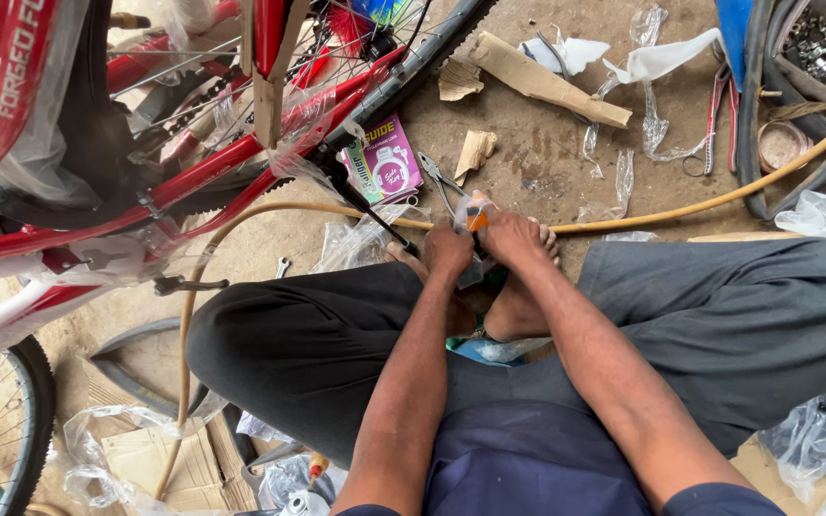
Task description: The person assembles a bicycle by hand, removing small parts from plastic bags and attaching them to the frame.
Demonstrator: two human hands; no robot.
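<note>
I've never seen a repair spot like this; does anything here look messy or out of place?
Yes: torn cardboard and crumpled plastic wrap litter the dirt floor, and pliers lie loose by the hands, which grip a small plastic-wrapped part.

Soft even daylight, faint shadows, mild glare on plastic wrap, sharp centre, wide-angle stretch at edges
</note>
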